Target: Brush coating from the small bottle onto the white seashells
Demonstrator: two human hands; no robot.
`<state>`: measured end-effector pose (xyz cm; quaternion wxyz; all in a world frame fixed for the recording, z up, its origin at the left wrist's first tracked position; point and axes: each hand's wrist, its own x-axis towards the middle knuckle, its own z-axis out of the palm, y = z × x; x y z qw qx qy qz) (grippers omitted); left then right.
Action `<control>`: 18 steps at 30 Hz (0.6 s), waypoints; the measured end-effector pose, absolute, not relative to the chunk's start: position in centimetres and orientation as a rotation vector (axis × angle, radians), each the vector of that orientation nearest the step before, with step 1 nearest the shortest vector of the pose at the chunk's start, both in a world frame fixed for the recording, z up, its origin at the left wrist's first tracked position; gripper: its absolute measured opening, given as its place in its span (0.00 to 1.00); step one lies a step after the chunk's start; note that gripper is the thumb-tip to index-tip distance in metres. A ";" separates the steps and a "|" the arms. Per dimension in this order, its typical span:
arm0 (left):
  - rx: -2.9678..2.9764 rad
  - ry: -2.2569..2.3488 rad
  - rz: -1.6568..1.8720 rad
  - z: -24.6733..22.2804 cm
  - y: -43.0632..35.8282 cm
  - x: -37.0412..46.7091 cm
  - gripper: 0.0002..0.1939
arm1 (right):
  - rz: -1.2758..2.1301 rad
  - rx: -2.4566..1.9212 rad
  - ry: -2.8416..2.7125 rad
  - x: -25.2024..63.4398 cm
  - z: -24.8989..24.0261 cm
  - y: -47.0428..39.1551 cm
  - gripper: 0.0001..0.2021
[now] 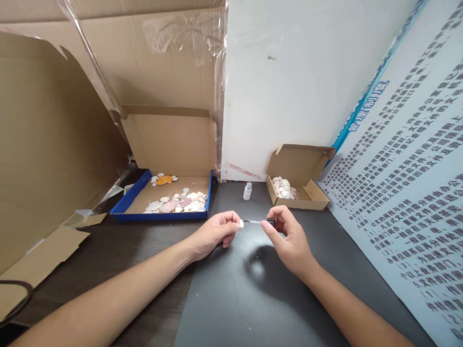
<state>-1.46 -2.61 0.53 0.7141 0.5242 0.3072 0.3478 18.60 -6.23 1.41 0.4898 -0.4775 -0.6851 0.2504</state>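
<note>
My left hand (221, 228) pinches a small white shell (241, 223) between thumb and fingertips. Opposite it, my right hand (288, 236) grips the black cap of a brush applicator (270, 222). The applicator's thin clear stem points left, with its dark tip close to the shell; whether they touch I cannot tell. Behind the hands a small clear bottle (247, 192) with a white label stands upright and uncapped on the dark grey mat (231, 299).
On the left, a blue-edged cardboard box (159, 216) holds loose shells (181, 202) and an orange-and-white shell piece (164, 180). A smaller open carton (304, 203) with white shells (283, 187) stands back right. Cardboard walls (152, 58) and a printed board (408, 193) flank the table.
</note>
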 end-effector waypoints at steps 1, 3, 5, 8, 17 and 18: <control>1.161 0.680 0.771 0.5 -2.6 -1.5 0.13 | 0.618 -1.150 -1.674 18.6 1.4 -6.2 0.07; 1.159 0.677 0.772 0.5 -2.6 -1.5 0.13 | 0.637 -1.152 -1.695 18.6 1.3 -6.2 0.07; 1.157 0.676 0.773 0.5 -2.6 -1.5 0.13 | 0.642 -1.182 -1.702 18.6 1.2 -6.1 0.07; 1.154 0.679 0.770 0.4 -2.6 -1.5 0.13 | 0.626 -1.203 -1.698 18.5 1.2 -6.1 0.07; 1.150 0.679 0.771 0.4 -2.6 -1.5 0.11 | 0.617 -1.227 -1.711 18.5 1.5 -6.2 0.08; 1.146 0.678 0.773 0.4 -2.6 -1.5 0.11 | 0.636 -1.221 -1.700 18.5 1.5 -6.2 0.08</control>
